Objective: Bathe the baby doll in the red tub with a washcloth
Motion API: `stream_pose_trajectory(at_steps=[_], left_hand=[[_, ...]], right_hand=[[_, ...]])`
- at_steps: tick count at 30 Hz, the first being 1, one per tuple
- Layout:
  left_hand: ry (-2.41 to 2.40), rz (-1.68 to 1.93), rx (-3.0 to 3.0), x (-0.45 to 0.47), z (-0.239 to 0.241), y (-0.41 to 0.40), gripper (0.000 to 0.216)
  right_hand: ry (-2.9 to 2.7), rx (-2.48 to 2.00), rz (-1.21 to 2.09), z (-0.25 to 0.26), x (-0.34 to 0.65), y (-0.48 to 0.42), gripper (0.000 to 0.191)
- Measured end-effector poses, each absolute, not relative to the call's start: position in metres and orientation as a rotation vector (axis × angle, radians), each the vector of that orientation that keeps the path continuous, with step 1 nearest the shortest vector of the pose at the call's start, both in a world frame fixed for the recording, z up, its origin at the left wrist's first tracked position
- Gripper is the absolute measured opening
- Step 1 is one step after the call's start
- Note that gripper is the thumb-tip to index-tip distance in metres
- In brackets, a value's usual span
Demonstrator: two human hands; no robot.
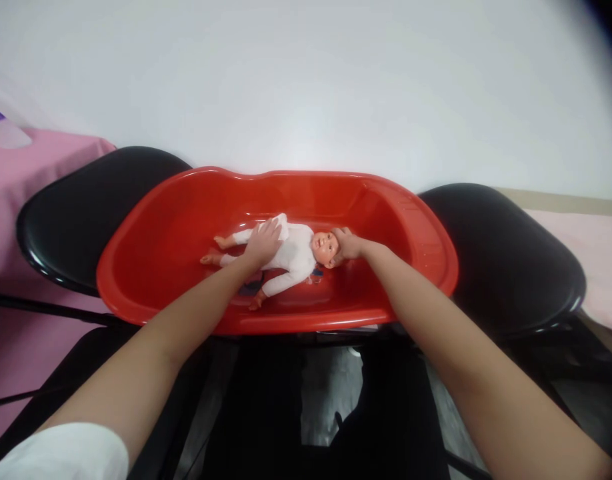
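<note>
A baby doll [297, 252] in a white suit lies on its back inside a red plastic tub [186, 220], head to the right, bare feet to the left. My left hand [263, 241] rests flat on the doll's hips and thighs, fingers spread. My right hand [347, 245] cups the back of the doll's head from the right. Both of my forearms reach in over the tub's near rim.
The tub rests across two black chair seats, one at the left [81, 213] and one at the right [506, 260]. A pink cloth [16, 193] covers a surface at far left. A white wall [306, 87] stands behind. Dark floor lies below.
</note>
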State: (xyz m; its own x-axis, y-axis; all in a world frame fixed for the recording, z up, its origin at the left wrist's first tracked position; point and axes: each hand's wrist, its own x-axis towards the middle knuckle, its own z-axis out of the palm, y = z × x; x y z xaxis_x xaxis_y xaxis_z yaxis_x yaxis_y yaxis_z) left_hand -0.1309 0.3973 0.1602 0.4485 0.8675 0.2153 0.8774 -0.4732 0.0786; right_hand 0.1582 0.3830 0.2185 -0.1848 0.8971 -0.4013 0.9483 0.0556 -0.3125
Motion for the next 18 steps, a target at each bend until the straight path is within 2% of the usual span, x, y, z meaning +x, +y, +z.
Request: stream_pose_trajectory(at_steps=[5, 18], left_hand=[[-1.728, -0.26, -2.739, -0.136, 0.144, 0.403, 0.065], [-2.09, -0.171, -2.495, -0.18, 0.137, 0.417, 0.051]], right_hand=[[2.205, 1.939, -0.797, 0.22, 0.158, 0.383, 0.107], [2.223, 1.957, -0.774, 0.216, 0.16, 0.383, 0.107]])
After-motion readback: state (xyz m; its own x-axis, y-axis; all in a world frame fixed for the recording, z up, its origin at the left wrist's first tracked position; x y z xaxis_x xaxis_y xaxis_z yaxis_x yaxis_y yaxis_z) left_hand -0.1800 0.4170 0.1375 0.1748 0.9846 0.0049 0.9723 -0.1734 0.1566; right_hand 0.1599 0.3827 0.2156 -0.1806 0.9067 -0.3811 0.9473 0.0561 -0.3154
